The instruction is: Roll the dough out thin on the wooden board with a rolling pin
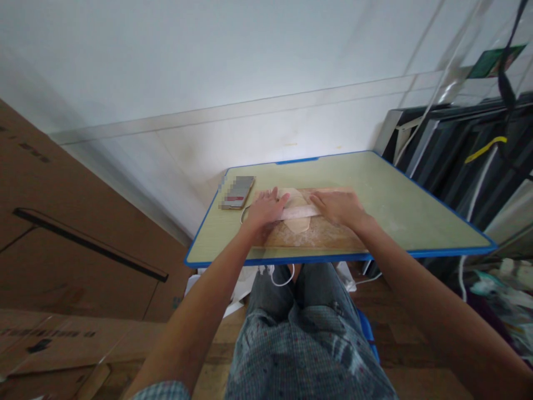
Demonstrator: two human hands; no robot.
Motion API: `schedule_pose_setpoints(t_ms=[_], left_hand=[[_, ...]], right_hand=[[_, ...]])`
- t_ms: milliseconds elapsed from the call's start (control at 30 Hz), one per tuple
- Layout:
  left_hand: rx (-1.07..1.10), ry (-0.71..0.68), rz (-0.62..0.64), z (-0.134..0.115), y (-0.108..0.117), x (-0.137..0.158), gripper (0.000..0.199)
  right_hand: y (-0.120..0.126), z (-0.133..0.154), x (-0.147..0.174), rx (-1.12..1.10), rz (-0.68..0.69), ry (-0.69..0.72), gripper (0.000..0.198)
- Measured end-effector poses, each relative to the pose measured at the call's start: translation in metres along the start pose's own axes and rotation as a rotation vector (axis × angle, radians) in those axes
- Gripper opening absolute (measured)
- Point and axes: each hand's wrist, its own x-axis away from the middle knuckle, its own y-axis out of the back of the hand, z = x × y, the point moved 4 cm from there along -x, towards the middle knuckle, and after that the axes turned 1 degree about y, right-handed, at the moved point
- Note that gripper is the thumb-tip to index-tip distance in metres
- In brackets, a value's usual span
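Note:
A pale rolling pin point(301, 211) lies crosswise over a flattened sheet of dough point(297, 224). The dough rests on a floured wooden board point(333, 238). My left hand point(266, 209) lies flat over the pin's left end, fingers stretched forward and thumb apart. Over the right end, my right hand point(339, 206) lies with its fingers extended toward the left. Both palms touch the pin without visibly wrapping round it. The hands hide the pin's two ends and parts of the board.
The board sits on a light green table point(400, 222) with a blue rim. At its left back lies a flat, partly blurred object point(239, 193). A cable loop point(245, 215) is beside my left hand. Cardboard point(83, 233) stands left; dark panels point(453, 141) lean right.

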Motion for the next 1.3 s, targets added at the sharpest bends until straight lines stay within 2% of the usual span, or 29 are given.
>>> schedule_pose_setpoints(t_ms=[267,333,467,567,767,967,1133,1300], left_hand=[[0.102,0.019,0.051,-0.003,0.003,0.01,0.044],[0.13,0.06,0.043,-0.003,0.003,0.014,0.046],[0.187,0.194,-0.07,-0.006,0.005,0.025,0.06],[0.174,0.181,-0.173,-0.012,0.007,0.034,0.063],[0.141,0.145,-0.277,-0.019,0.009,0.052,0.054],[0.191,0.131,-0.327,-0.022,0.006,0.063,0.048],[0.219,0.161,-0.28,-0.021,0.008,0.058,0.044],[0.239,0.156,-0.28,-0.021,0.011,0.055,0.043]], right_hand=[[0.006,0.007,0.012,0.041,-0.004,-0.03,0.056],[0.005,0.008,0.015,0.046,-0.015,-0.037,0.056],[0.001,0.011,0.025,0.022,-0.054,-0.018,0.053],[0.001,0.013,0.037,0.032,-0.08,-0.024,0.051],[-0.005,0.02,0.06,0.053,-0.212,0.005,0.045],[-0.013,0.027,0.07,0.102,-0.421,0.09,0.042],[-0.01,0.024,0.067,0.116,-0.453,0.233,0.04],[-0.014,0.006,0.069,0.166,-0.469,0.406,0.034]])
